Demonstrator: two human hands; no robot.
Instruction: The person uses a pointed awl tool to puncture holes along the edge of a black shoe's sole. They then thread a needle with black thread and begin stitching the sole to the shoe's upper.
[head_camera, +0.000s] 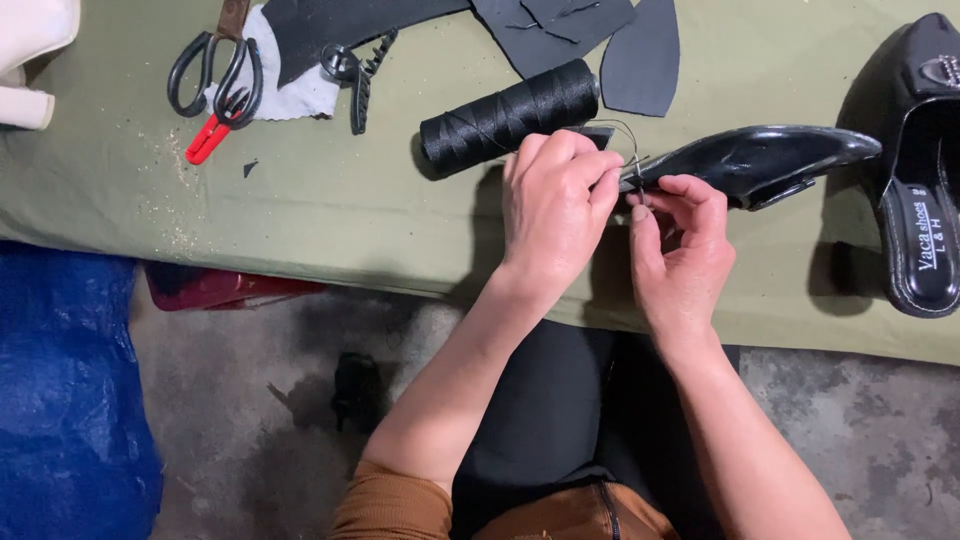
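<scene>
My left hand (553, 205) grips the heel end of a glossy black pointed shoe (760, 160) that lies on its side on the olive-green table (330, 200). My right hand (685, 250) pinches a thin needle and black thread right at the shoe's back edge. A thread loop arcs above my fingers. A large spool of black thread (505, 115) lies just behind my left hand.
A finished black shoe (920, 170) sits at the right. Black leather cut pieces (580, 30) lie at the back. Scissors (215, 70), red snips (208, 140) and a black hair clip (360, 75) are at the back left. A blue sack (70, 390) is on the floor.
</scene>
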